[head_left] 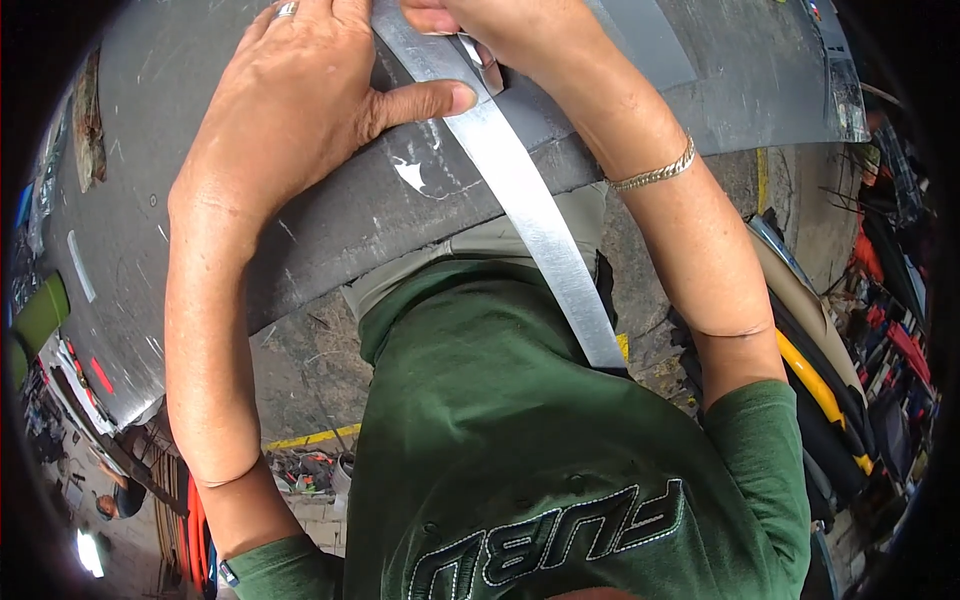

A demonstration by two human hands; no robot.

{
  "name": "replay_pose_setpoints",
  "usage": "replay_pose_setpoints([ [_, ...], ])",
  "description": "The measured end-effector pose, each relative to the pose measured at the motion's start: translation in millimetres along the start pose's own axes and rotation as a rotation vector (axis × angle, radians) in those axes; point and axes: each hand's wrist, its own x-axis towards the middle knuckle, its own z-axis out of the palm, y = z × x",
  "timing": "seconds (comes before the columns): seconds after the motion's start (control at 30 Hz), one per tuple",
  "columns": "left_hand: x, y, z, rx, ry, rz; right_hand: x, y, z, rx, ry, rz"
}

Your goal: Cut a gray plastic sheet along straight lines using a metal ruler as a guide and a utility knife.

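Observation:
A long metal straightedge (pixel 530 205) runs from the top of the view, over the dark table's near edge, to my green shirt. My left hand (pixel 310 95) lies flat at the straightedge's left side, its thumb stretched across the metal; its fingertips are cut off by the upper edge. On the other side of the straightedge, my right hand (pixel 500 30) is closed around a small shiny metal tool (pixel 487 68), perhaps a cutter; its working end is hidden. Beneath the straightedge lies a smooth grey sheet (pixel 645 40).
The dark worktop (pixel 330 235) is scratched, with a torn white patch (pixel 410 178) near its front edge. A green roll (pixel 42 315) is at the far left. Rolled materials (pixel 815 375) and mixed scraps (pixel 895 340) crowd the right side. Another person (pixel 120 495) is at the lower left.

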Motion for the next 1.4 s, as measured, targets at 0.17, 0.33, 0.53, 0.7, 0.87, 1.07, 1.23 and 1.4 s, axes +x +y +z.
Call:
replay_pose_setpoints([
  [0.17, 2, 3, -7, -0.022, -0.015, 0.007, 10, 41, 16, -0.831, 0.025, -0.601],
  [0.33, -2, -2, -5, -0.139, -0.035, 0.011, 5, -5, 5, -0.058, -0.017, 0.037],
  [0.53, -12, -7, 8, -0.118, 0.2, 0.035, 8, -56, 19, 0.203, 0.187, 0.202],
  [0.7, -30, -11, 23, -0.293, 0.163, -0.032, -44, -135, -69, -0.493, 0.372, -0.131],
  [0.87, -43, -10, 26, -0.337, 0.158, -0.052, -152, -178, -122, -0.216, 0.554, 0.111],
  [1.07, -48, -4, 14, -0.388, 0.076, -0.114, -247, -132, -94, 0.655, 0.664, 0.215],
  [1.23, -51, -1, 13, -0.436, 0.057, -0.142, -282, -99, -49, 0.832, 0.498, 0.408],
  [1.4, -51, 2, 17, -0.419, 0.07, -0.154, -256, -112, -36, 0.331, 0.229, 0.552],
])
